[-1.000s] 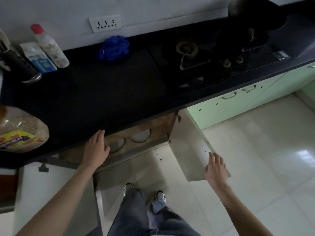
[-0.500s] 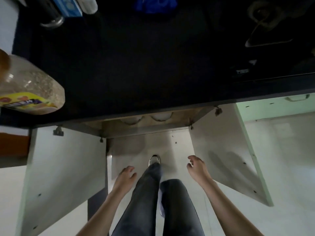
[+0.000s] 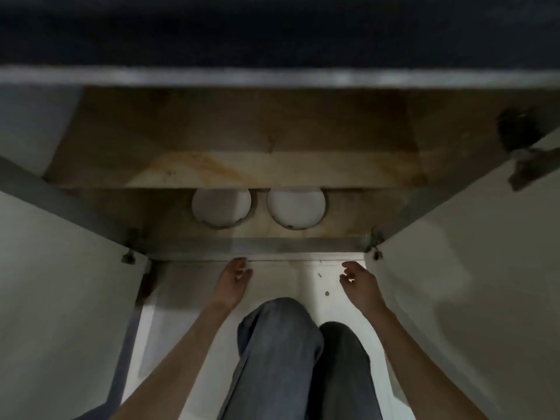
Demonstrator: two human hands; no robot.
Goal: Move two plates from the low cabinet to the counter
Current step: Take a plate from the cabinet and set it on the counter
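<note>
Two plates (image 3: 221,204) (image 3: 296,207) are shown flat, side by side, on the cabinet floor (image 3: 169,207) behind its sill (image 3: 257,244). Left hand (image 3: 235,280) and right hand (image 3: 359,280) are held before the sill, each grip loosely spread and empty, presumably readied for one plate each.

Dim light; pale cabinet doors (image 3: 472,268) open both sides, white floor (image 3: 321,280), dark countertop edge (image 3: 272,31) above.

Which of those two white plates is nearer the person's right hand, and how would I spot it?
Look into the open low cabinet, under its wooden shelf. Two white plates lie side by side on the cabinet floor. It is the right plate, apart from the left plate and closer to the right hand.
</note>
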